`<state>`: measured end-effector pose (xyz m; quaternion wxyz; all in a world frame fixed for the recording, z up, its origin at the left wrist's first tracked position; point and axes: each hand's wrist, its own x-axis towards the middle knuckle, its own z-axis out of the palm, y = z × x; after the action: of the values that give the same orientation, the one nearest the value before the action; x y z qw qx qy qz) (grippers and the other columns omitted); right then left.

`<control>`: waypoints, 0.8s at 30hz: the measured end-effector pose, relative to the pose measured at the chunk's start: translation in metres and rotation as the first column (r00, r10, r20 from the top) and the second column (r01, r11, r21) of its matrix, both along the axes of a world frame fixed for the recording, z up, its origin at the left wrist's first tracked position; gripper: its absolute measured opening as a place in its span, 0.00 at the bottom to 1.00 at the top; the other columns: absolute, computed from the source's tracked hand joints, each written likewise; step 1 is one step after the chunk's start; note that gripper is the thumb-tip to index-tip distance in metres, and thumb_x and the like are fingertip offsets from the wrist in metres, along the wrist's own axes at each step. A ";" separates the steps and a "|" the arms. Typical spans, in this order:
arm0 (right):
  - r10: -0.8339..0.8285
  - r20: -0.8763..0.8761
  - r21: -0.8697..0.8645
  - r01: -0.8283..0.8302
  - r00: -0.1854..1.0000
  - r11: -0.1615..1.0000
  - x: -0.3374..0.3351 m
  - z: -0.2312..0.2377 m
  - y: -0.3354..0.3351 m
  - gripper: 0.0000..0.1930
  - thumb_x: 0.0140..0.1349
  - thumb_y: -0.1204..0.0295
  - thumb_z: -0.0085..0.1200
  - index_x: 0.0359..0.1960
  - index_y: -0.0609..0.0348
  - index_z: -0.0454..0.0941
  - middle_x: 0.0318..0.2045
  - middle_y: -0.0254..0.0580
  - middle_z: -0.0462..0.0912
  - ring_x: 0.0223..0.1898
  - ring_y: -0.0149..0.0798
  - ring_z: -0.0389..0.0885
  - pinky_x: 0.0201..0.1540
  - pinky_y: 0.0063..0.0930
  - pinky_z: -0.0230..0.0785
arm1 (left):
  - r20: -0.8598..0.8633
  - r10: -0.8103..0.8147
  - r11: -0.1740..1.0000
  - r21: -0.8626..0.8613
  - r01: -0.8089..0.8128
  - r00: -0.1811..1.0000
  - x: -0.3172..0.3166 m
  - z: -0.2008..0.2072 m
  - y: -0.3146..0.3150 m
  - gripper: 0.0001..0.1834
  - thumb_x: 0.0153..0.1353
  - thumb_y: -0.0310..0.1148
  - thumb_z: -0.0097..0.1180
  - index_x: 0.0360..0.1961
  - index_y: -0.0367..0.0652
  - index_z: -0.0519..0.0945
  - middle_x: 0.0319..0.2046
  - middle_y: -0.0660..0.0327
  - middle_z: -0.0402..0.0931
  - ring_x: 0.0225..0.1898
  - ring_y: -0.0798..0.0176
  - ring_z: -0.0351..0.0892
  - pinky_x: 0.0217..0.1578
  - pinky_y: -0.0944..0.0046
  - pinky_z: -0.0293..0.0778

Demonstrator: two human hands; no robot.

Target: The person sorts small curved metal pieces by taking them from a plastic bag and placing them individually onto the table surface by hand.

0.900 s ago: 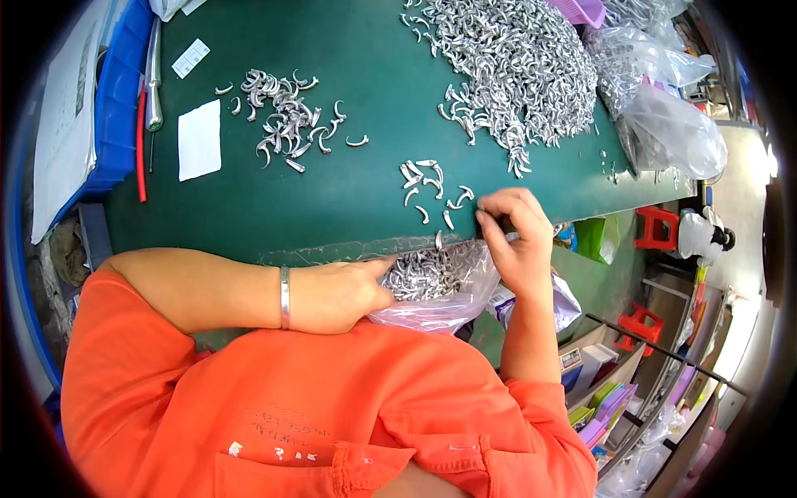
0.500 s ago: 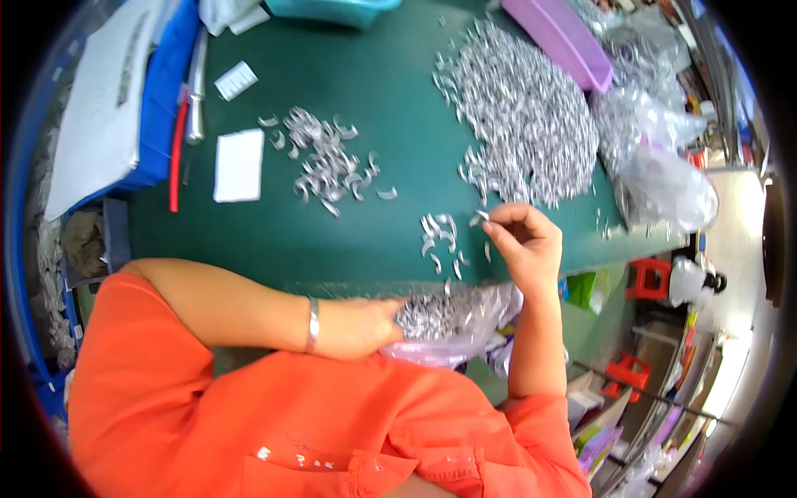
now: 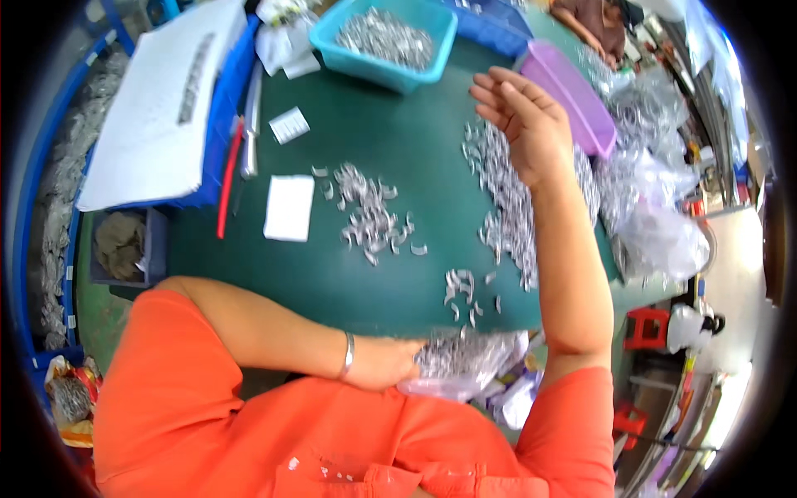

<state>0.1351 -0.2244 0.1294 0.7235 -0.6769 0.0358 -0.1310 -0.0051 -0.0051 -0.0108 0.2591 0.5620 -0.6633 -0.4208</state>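
Observation:
At the table's near edge, my left hand [image 3: 383, 363] grips the side of a clear plastic bag [image 3: 465, 383] filled with small silver curved metal pieces; its fingertips are partly hidden by the bag. My right hand [image 3: 531, 124] is raised over the far right of the table, fingers stretched out and nothing visible in them. Below it spreads a large heap of the silver pieces [image 3: 502, 187], partly covered by my forearm. A smaller pile [image 3: 369, 217] lies mid-table, and several loose pieces [image 3: 459, 286] sit close to the bag.
A turquoise basin [image 3: 407, 77] of metal pieces stands at the back, beside a blue tray [image 3: 494, 26] and a pink tray [image 3: 573, 100]. Plastic bags [image 3: 660, 236] crowd the right edge. Left are a white card [image 3: 289, 207], a red stick [image 3: 228, 187] and a blue bin [image 3: 217, 124].
My right hand has moved from the loose pieces near the bag up and away over the heap, its pinch opened and the metal piece gone from its fingers. The view has shifted; my left hand stays at the bag.

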 end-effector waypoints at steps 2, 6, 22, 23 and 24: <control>0.094 -0.054 -0.269 -0.105 0.994 0.957 -0.036 -0.014 -0.014 0.13 0.66 0.79 0.47 0.49 0.70 0.77 0.46 0.50 0.82 0.45 0.40 0.83 0.47 0.29 0.76 | 0.012 -0.025 0.996 0.090 0.024 1.000 0.009 0.011 0.001 0.20 0.55 0.31 0.58 0.49 0.36 0.76 0.63 0.23 0.50 0.57 0.26 0.67 0.57 0.48 0.69; 0.341 -0.262 -0.736 -0.415 0.903 0.534 -0.135 -0.054 -0.034 0.17 0.55 0.88 0.47 0.43 0.62 0.82 0.42 0.45 0.84 0.49 0.43 0.81 0.52 0.34 0.72 | 0.033 0.024 0.998 0.056 -0.026 0.999 0.012 0.013 0.002 0.18 0.53 0.29 0.58 0.46 0.37 0.78 0.61 0.23 0.54 0.55 0.30 0.70 0.55 0.48 0.70; -0.149 0.000 -0.755 0.098 0.989 0.649 -0.251 -0.104 -0.029 0.10 0.50 0.86 0.60 0.34 0.61 0.81 0.36 0.43 0.81 0.35 0.39 0.80 0.37 0.28 0.73 | -0.049 0.106 0.994 0.030 -0.104 0.993 0.004 0.013 0.006 0.12 0.51 0.23 0.53 0.39 0.35 0.79 0.58 0.27 0.60 0.51 0.33 0.74 0.53 0.47 0.70; -0.050 -0.011 -0.725 0.026 0.999 0.688 -0.251 -0.101 -0.028 0.10 0.50 0.86 0.59 0.35 0.62 0.81 0.37 0.45 0.82 0.37 0.40 0.80 0.38 0.28 0.73 | -0.050 0.108 0.994 0.035 -0.106 0.993 0.005 0.012 0.006 0.12 0.51 0.23 0.53 0.39 0.35 0.79 0.58 0.27 0.60 0.51 0.33 0.74 0.53 0.47 0.70; 0.047 -0.017 -0.694 -0.046 0.999 0.718 -0.251 -0.098 -0.027 0.11 0.50 0.87 0.58 0.36 0.62 0.82 0.39 0.46 0.82 0.39 0.41 0.80 0.40 0.28 0.73 | -0.037 0.117 0.993 0.010 -0.117 0.992 0.005 0.012 0.005 0.10 0.51 0.22 0.54 0.36 0.34 0.80 0.61 0.27 0.54 0.50 0.31 0.74 0.51 0.49 0.73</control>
<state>-0.1164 -0.2510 0.0315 0.4203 -0.8991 -0.0334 -0.1172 -0.0004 0.0001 0.0012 0.2937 0.5929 -0.6224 -0.4181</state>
